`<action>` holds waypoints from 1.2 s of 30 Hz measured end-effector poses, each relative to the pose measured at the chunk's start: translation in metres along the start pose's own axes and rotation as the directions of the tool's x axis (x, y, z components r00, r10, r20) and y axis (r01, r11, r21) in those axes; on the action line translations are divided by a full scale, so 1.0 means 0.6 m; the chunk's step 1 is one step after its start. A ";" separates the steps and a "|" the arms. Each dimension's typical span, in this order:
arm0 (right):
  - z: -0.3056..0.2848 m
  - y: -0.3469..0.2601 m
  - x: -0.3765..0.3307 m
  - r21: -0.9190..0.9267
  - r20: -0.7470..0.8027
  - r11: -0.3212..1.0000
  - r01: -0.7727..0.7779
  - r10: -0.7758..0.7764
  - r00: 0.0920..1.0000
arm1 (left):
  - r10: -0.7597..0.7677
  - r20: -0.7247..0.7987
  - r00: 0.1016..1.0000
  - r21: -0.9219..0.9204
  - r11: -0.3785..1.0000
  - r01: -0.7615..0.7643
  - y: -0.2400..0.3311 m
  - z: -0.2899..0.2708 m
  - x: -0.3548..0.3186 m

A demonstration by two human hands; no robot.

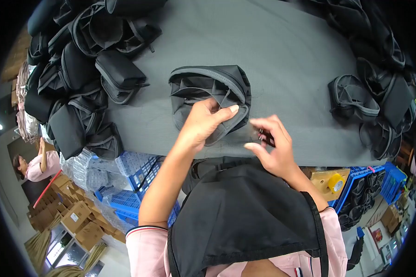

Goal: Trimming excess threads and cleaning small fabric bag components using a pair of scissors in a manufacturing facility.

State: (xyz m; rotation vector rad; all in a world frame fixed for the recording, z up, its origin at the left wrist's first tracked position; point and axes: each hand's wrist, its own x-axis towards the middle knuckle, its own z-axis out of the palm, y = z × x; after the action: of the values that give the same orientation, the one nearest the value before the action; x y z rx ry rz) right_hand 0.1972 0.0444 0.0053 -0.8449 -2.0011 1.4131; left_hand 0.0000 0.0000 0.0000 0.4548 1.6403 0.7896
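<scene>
A black zip pouch (243, 85) with grey-edged zipper and inner dividers lies unzipped on the grey table, its mouth toward me. My left hand (207, 119) grips the pouch's near edge, thumb on the outside and fingers reaching into it. Just right of the pouch is my right hand (276, 144), apart from it, with the thumb and forefinger spaced and the other fingers curled. Something small and dark shows inside those curled fingers; blur and the fingers hide what it is.
Similar black pouches are heaped on the table (291, 60) at left (81, 69) and right (353, 97). Below the near edge are blue plastic crates (125, 203) and a yellow tape roll (336, 183). Cardboard boxes (76, 217) and another person (37, 164) appear at far left.
</scene>
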 end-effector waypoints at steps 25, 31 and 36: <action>-0.016 0.036 0.083 0.117 0.282 0.942 -0.315 0.273 0.920 | 0.174 0.325 0.930 -0.100 0.984 -0.149 -0.025 0.002 -0.055; -0.005 0.002 0.007 -0.047 -0.158 0.984 -0.170 0.160 0.974 | 0.254 0.264 0.931 -0.288 0.941 -0.175 -0.014 0.030 -0.053; -0.020 -0.001 0.016 -0.247 -0.061 0.968 0.052 -0.070 0.996 | 0.259 0.286 0.923 -0.328 0.931 -0.160 -0.016 0.028 -0.051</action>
State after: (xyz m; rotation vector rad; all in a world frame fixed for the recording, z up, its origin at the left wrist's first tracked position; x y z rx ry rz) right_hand 0.2000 0.0587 0.0103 -0.9151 -2.1577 1.1011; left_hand 0.0242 -0.0230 0.0133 0.5209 1.1518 1.0474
